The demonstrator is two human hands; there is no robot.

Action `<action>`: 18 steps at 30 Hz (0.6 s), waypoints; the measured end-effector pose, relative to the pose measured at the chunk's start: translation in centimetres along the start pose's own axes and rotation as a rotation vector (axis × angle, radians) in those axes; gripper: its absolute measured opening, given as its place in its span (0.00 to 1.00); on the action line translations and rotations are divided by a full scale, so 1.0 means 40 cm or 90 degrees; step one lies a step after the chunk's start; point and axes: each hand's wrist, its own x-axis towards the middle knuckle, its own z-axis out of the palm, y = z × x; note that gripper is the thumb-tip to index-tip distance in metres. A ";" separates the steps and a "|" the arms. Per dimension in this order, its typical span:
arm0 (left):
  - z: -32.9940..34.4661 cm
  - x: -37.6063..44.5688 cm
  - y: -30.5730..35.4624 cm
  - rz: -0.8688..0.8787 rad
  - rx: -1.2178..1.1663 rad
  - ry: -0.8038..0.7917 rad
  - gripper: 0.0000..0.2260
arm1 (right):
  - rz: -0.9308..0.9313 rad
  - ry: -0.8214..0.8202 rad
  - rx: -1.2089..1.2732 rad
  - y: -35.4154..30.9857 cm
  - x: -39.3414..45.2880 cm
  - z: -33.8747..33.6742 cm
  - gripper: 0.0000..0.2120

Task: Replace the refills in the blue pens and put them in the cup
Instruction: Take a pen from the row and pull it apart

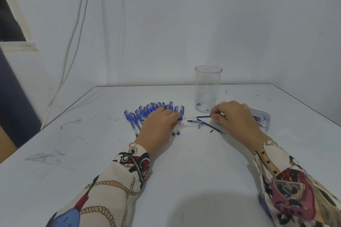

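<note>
Pinching the dark refill (203, 116) at its near end between thumb and fingertips, our right hand (234, 118) holds it roughly level just above the table (184, 162), its free end pointing toward the left hand (158, 125). That left hand lies over the row of blue pens (147, 111), its fingers curled around the barrel of one pen (180, 118) at the right edge of the row, apparently the open one meant to receive the refill. Between the two hands a second refill (210, 126) lies slanted on the table, with a blue pen tip piece (194, 121) beside it and a couple of small loose bits near it (what they are we cannot tell). We judge the refill to be very light, thin and somewhat bendy, so it is best held close to the end being guided, not far back, or it may bow and miss the barrel mouth; it should need hardly any squeeze. The pen barrel looks like smooth, stiff plastic, easy to roll, so a firm hold near its open end seems wise. Behind the right hand stands the clear cup (208, 88), upright and with no pens in it, and to its right a shallow clear tray (265, 116) holds more refills.
</note>
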 end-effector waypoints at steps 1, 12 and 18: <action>0.001 0.000 0.000 0.000 0.000 0.003 0.09 | 0.001 0.001 0.004 0.001 -0.001 -0.001 0.07; 0.005 -0.001 -0.007 -0.021 0.021 0.023 0.11 | 0.002 -0.010 0.007 -0.001 0.001 0.000 0.07; 0.004 0.002 -0.007 -0.039 -0.002 0.018 0.11 | 0.021 -0.002 0.020 0.006 0.000 -0.003 0.07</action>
